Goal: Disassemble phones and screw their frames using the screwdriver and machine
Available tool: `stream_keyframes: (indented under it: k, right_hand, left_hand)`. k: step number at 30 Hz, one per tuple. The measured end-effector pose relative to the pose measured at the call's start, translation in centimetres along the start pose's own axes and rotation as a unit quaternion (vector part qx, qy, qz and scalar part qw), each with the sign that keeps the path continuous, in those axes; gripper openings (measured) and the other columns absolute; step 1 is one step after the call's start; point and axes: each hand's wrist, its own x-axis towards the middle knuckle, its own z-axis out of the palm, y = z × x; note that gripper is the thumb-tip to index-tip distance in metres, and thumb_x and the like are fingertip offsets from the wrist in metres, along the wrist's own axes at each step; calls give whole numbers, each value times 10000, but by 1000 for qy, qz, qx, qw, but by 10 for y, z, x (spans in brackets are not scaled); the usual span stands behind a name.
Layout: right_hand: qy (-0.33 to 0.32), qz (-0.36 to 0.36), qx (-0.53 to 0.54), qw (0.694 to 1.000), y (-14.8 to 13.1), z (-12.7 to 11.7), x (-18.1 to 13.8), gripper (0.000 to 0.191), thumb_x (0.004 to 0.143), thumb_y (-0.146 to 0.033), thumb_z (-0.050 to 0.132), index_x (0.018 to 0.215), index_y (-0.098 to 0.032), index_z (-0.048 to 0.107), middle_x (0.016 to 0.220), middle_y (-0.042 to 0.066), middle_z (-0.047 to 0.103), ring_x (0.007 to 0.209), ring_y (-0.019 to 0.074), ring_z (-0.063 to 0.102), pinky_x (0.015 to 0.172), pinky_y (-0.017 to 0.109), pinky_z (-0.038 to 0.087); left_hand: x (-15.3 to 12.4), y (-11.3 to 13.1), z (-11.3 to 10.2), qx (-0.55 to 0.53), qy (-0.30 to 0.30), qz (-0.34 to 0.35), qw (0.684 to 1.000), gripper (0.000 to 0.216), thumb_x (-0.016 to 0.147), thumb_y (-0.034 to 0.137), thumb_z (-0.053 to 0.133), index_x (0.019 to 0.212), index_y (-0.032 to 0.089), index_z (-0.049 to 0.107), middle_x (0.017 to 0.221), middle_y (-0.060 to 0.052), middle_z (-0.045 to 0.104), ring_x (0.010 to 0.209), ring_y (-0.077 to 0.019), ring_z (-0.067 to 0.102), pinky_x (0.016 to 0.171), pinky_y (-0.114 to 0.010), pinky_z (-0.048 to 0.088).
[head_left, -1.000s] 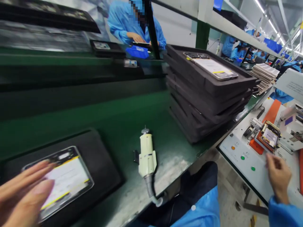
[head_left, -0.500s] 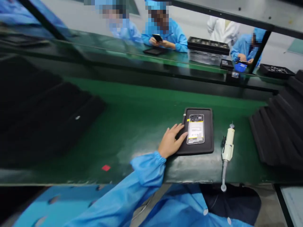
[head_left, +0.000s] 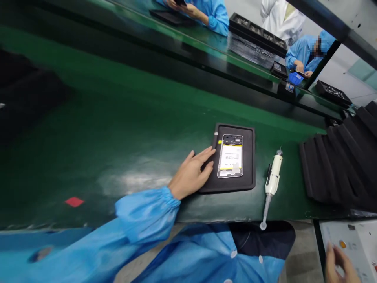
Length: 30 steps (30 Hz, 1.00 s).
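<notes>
Both hands open: L hand point(head_left: 193, 173) flat on black tray point(head_left: 235, 184), R hand point(head_left: 338, 264) empty.

An electronics assembly line: a long green conveyor belt point(head_left: 123, 129), stacked black foam trays point(head_left: 338, 165) at its right end, and workers in blue smocks point(head_left: 303, 53) along its far edge.
</notes>
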Motion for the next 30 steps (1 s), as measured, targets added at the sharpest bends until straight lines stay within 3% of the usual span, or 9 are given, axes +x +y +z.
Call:
stream_keyframes:
  k: [3,7,10,15,19,22,25,27,30]
  right_hand:
    - [37,-151,-12,988,-29,49,63,425,858,-127,543,1268,-229,497,955,92,677,794,241,670,683,372,579]
    - [-102,-323,-106,935,-60,98,155,779,684,86,318,1435,-114,269,1430,196,390,1306,335,400,961,546,461]
    - [-147,-425,-141,882,-74,119,198,914,555,104,324,1445,-63,204,1481,192,298,1381,331,264,1026,606,373]
    - [-115,-550,-101,821,-97,152,227,589,718,36,398,1288,-92,473,1447,183,371,1353,347,316,1050,599,353]
    - [-68,-616,11,785,-94,165,232,227,812,-71,413,944,-61,598,1073,201,614,1180,333,515,1027,511,431]
    - [-26,-581,123,804,-86,151,227,197,833,-205,451,956,-93,557,937,167,613,1023,332,591,968,567,452]
    - [50,-470,190,861,-99,128,213,165,827,-283,531,908,-139,538,831,129,620,785,257,631,730,408,544]
    - [107,-377,178,903,-119,118,205,192,826,-346,553,860,-157,547,736,105,616,634,215,603,548,314,481]
    - [123,-235,189,945,-150,119,200,336,806,-511,538,748,-181,562,585,66,555,499,192,517,471,312,384]
  left_hand:
    - [-6,-1,-1,-5,11,-3,1000,580,860,380,297,1325,81,472,1400,-139,445,1311,-240,423,1160,-499,216]
    - [-14,-3,-5,-27,-7,21,999,566,893,366,284,1324,49,471,1402,-161,436,1337,-228,386,1160,-494,223]
    - [-23,-1,-11,-41,12,24,999,556,931,407,302,1340,68,463,1448,-156,374,1365,-220,339,1156,-463,260]
    - [-41,9,-14,-47,43,42,997,477,939,382,406,1325,116,494,1478,-139,335,1394,-248,274,1148,-481,277]
    - [-55,12,-10,-62,60,89,992,379,948,302,424,1282,162,536,1460,-125,374,1397,-254,267,1136,-535,268]
    - [-60,20,-10,-98,100,154,978,350,948,319,455,1217,137,585,1404,-147,450,1381,-246,307,1145,-488,279]
    - [-54,45,-16,-179,84,268,943,474,908,394,554,1226,43,564,1367,-204,475,1341,-240,381,1144,-375,311]
    - [-44,69,-26,-239,38,343,908,610,880,404,600,1293,-28,479,1367,-225,468,1315,-231,420,1123,-303,341]
    - [-24,103,-49,-291,16,345,892,565,911,284,546,1351,-36,397,1330,-167,524,1231,-190,510,1052,-230,406]
